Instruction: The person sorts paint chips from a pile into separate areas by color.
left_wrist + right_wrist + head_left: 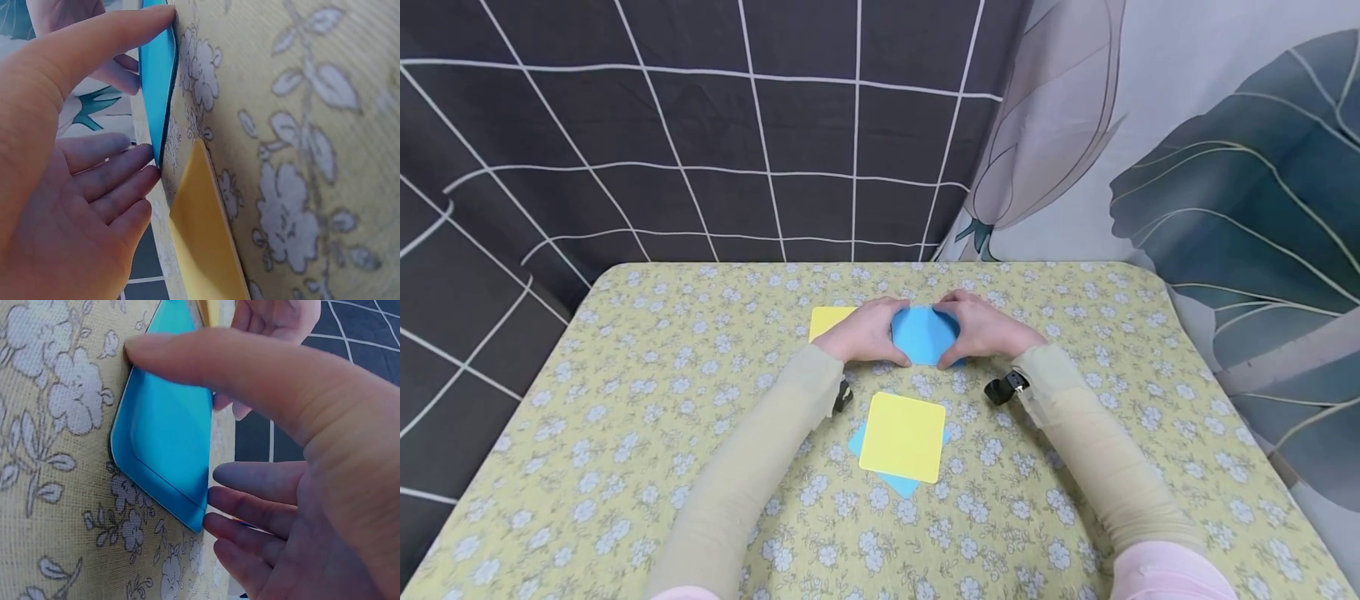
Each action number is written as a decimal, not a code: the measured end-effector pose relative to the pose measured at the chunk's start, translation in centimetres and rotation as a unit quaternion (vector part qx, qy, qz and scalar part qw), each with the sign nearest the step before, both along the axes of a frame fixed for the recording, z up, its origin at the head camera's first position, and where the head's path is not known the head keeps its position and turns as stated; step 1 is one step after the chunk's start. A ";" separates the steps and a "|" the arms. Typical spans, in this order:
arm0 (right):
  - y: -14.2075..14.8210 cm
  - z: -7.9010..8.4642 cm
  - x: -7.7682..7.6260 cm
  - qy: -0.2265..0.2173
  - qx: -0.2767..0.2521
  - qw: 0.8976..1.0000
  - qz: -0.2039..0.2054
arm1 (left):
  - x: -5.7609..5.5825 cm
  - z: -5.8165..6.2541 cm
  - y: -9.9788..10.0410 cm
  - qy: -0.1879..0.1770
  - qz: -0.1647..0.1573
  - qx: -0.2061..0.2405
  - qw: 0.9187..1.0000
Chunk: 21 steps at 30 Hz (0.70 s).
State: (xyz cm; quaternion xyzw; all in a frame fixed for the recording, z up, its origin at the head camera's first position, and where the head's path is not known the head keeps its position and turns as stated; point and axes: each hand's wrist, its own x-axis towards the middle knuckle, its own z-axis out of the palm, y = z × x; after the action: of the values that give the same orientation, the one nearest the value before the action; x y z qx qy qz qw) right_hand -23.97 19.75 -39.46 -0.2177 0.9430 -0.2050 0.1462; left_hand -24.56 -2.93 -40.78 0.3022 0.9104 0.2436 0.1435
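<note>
A blue square card point(923, 335) lies between both hands toward the far side of the table. My left hand point(867, 332) holds its left side, thumb at the near edge and fingers at the far edge. On the opposite side my right hand point(983, 330) grips it the same way. The right wrist view shows the upper blue card point(172, 425) lying over another blue sheet point(125, 456), edges not quite lined up. A yellow card point(829, 320) sits beside the left hand, partly hidden behind it; its corner point(203, 231) shows close by in the left wrist view.
Nearer the body, a yellow square card point(902, 437) rests turned on top of a blue card point(901, 486), whose corners stick out. A floral cloth point(625, 433) covers the table. A dark gridded curtain point(700, 125) hangs behind it, and a leaf-patterned one point(1247, 208) on the right.
</note>
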 end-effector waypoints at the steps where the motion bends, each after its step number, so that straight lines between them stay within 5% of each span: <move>1: 0.0 0.0 0.0 0.002 -0.001 1.000 0.001 | 0.0 0.0 0.0 0.002 -0.002 -0.001 1.000; 21: -0.2 -0.6 -0.1 0.011 -0.071 0.997 -0.012 | 0.1 0.0 0.3 0.001 -0.001 -0.011 1.000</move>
State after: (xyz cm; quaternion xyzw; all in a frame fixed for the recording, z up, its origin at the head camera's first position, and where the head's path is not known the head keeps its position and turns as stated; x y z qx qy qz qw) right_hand -24.04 19.59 -40.03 -0.2189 0.9300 -0.2709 0.1173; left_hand -24.45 -2.60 -40.80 0.3015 0.9128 0.2333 0.1464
